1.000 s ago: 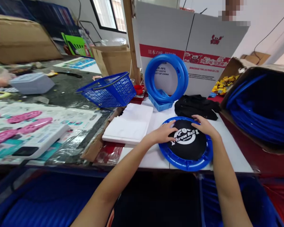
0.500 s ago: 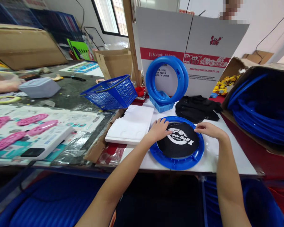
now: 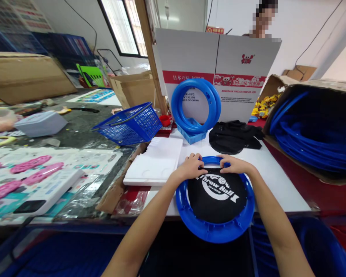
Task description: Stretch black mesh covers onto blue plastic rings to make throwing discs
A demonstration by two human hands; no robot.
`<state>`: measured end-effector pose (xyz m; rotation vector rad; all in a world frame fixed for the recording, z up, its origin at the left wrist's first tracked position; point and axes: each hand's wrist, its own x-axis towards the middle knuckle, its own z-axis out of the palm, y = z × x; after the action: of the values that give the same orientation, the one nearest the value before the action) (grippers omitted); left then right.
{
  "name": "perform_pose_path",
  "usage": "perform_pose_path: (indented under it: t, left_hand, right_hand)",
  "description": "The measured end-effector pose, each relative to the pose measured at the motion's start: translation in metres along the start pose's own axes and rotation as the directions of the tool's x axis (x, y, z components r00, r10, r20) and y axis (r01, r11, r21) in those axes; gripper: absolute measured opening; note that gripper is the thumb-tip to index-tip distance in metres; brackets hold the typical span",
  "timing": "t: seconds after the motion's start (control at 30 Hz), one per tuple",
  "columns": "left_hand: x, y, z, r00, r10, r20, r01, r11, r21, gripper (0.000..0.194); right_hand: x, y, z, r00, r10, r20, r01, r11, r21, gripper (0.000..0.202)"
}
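Note:
A blue plastic ring [image 3: 215, 233] reaches over the near edge of the white work surface. Inside it is a black fabric disc [image 3: 198, 209] printed "Throw Ball" in white; a strip of white shows between the disc's far edge and the ring. My left hand [image 3: 192, 167] has its fingers closed over the far left part of the rim, its thumb by the disc's edge. On the far right part, my right hand [image 3: 233, 164] grips the same rim, fingers bent over it. Further back, a pile of black fabric [image 3: 233, 136] lies on the surface.
Two blue rings [image 3: 177, 105] stand in a light blue tray [image 3: 194, 137] before a white carton [image 3: 187, 50]. At left are white foam sheets [image 3: 158, 161] and a blue basket [image 3: 129, 125]. A cardboard box [image 3: 328, 90] of blue rings stands right. Behind the carton is a person [image 3: 263, 19].
The ring and disc have come nearer to me, over the table's edge. My right hand has moved left from beside the disc onto the far rim. The view has shifted.

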<state>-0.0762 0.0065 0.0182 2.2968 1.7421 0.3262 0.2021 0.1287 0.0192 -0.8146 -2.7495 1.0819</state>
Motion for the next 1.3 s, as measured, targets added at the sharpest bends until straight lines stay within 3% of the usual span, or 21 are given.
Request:
perform_pose_path:
  t: [0.1, 0.2, 0.37, 0.47, 0.63, 0.8, 1.03, 1.3]
  left_hand:
    - [0.003, -0.005, 0.0, 1.0, 0.002, -0.005, -0.003, 0.996, -0.086, 0.025]
    - [0.006, -0.008, -0.002, 0.995, -0.005, -0.097, -0.014, 0.982, -0.188, 0.021]
    - [0.005, -0.009, -0.007, 0.981, -0.067, -0.183, -0.009, 0.923, -0.385, 0.013]
    - [0.004, -0.01, -0.006, 0.98, -0.073, -0.186, -0.006, 0.919, -0.393, 0.009]
    - [0.007, -0.014, -0.001, 0.974, -0.086, -0.209, -0.006, 0.915, -0.404, 0.006]
    - [0.007, -0.015, -0.001, 0.973, -0.1, -0.207, 0.011, 0.919, -0.395, 0.011]
    - [0.003, -0.015, -0.005, 0.976, -0.108, -0.188, 0.034, 0.932, -0.36, 0.016]
    - [-0.003, -0.017, -0.018, 0.987, -0.102, -0.123, 0.029, 0.871, -0.49, 0.014]
  right_hand:
    - [-0.003, 0.0, -0.005, 1.0, -0.011, -0.026, 0.012, 0.999, 0.042, 0.038]
    - [-0.003, -0.001, -0.006, 0.998, -0.034, -0.055, 0.038, 0.997, 0.072, 0.04]
    - [-0.003, -0.001, -0.005, 1.0, 0.001, 0.025, -0.002, 0.999, 0.035, 0.05]
    - [-0.003, -0.001, -0.005, 0.998, -0.002, 0.057, 0.001, 1.0, 0.03, 0.05]
    - [-0.004, -0.003, -0.007, 0.998, 0.006, -0.068, 0.003, 0.992, 0.125, 0.045]
    - [-0.004, -0.001, -0.008, 0.995, 0.013, -0.099, 0.013, 0.966, 0.257, 0.046]
    - [-0.001, 0.005, -0.004, 0.987, 0.044, -0.155, 0.012, 0.938, 0.346, 0.053]
    - [0.003, 0.014, -0.001, 0.971, 0.073, -0.226, 0.025, 0.915, 0.403, 0.044]
